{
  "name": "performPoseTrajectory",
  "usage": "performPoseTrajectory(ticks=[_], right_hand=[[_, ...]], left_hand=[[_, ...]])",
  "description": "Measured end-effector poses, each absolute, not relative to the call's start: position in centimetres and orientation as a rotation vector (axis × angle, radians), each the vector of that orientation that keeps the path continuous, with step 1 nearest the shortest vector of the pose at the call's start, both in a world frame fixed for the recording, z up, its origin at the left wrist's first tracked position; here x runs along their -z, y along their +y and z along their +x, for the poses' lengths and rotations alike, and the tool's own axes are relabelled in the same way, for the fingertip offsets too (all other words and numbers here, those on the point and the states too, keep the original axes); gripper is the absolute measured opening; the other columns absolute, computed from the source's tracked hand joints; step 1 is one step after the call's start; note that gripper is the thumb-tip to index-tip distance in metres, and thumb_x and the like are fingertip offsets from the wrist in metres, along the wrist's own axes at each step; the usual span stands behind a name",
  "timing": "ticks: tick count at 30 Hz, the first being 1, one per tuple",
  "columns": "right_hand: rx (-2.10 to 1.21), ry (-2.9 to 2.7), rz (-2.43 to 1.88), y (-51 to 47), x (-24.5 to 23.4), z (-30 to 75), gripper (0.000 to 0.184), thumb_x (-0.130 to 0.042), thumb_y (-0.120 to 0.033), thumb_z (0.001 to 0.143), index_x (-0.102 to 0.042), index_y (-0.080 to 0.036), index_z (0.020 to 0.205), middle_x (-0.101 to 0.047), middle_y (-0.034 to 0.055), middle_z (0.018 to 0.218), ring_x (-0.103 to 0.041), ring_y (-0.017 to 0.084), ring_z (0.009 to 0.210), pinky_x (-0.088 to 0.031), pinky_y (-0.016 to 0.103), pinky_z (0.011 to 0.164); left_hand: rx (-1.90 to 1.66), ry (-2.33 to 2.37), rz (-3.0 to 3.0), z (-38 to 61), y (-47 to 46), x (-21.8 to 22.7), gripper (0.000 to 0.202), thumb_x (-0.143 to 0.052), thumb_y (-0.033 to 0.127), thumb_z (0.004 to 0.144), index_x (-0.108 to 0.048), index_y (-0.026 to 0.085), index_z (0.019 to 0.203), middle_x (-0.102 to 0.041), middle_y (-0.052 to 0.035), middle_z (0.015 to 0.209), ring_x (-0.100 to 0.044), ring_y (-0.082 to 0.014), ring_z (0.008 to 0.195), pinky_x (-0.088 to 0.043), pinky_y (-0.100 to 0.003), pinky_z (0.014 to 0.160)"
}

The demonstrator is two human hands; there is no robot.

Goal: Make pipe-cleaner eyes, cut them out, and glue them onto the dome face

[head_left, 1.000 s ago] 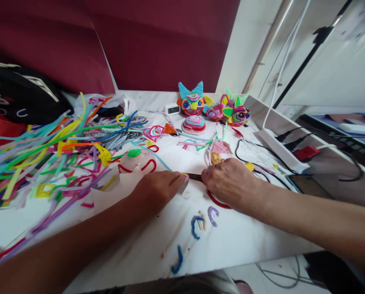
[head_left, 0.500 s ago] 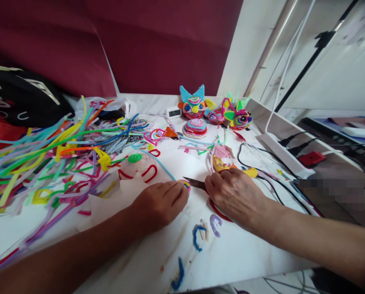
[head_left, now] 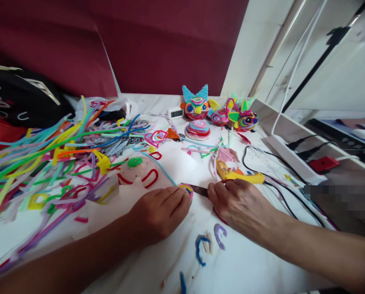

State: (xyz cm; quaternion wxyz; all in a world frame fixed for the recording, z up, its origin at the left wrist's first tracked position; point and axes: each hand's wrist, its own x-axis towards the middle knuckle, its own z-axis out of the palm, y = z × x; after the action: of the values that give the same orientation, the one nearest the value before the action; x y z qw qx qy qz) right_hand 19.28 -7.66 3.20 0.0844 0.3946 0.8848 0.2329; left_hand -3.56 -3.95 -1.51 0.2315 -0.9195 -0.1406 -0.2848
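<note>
One multicoloured disc is pinched between the closed left fingers. One pair of scissors is gripped in the curled right fingers, pointed towards the disc. Just beyond the right fingers: one yellow tool. Nearer: two blue pieces, one purple curl.

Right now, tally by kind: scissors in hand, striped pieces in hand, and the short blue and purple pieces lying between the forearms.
Scissors, in the right hand: 1
Striped piece, in the left hand's fingers: 1
Blue pieces, one cut off by the picture's bottom edge: 2
Purple piece: 1
Total: 5
</note>
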Motion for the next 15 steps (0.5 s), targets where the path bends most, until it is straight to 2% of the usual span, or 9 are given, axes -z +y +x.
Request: performPoseTrajectory(ticks=[5,10,15], right_hand=[[-0.735,2.628,1.224,-7.3,-3.3,19.4,0.01,-0.054,-0.011,0.084,-0.063,-0.013,0.088,-0.063,0.0083,0.08,-0.059,0.022,0.064,-0.033,0.036,0.054],[-0.779,2.669,1.162,-7.0,-3.4,19.6,0.011,-0.052,-0.012,0.088,-0.062,-0.014,0.088,-0.06,0.0048,0.075,-0.057,0.021,0.062,-0.032,0.036,0.055],[-0.784,2.704,1.114,-6.9,-3.5,20.1,0.013,-0.052,-0.011,0.088,-0.063,-0.013,0.093,-0.062,0.005,0.078,-0.058,0.021,0.063,-0.034,0.036,0.056]], left_hand=[[0.785,-0.391,-2.551,-3.9,-4.1,1.2,0.028,-0.046,0.012,0.092,-0.059,0.01,0.116,-0.069,-0.0167,0.11,-0.066,-0.025,0.103,-0.058,-0.037,0.085],[0.801,-0.415,-2.564,-3.8,-4.4,0.7,0.027,-0.042,0.012,0.094,-0.06,0.008,0.112,-0.071,-0.0158,0.108,-0.067,-0.0245,0.102,-0.058,-0.036,0.085],[0.832,-0.42,-2.586,-3.9,-4.4,0.4,0.026,-0.042,0.014,0.095,-0.06,0.01,0.113,-0.072,-0.0128,0.108,-0.066,-0.0222,0.106,-0.057,-0.035,0.088]])
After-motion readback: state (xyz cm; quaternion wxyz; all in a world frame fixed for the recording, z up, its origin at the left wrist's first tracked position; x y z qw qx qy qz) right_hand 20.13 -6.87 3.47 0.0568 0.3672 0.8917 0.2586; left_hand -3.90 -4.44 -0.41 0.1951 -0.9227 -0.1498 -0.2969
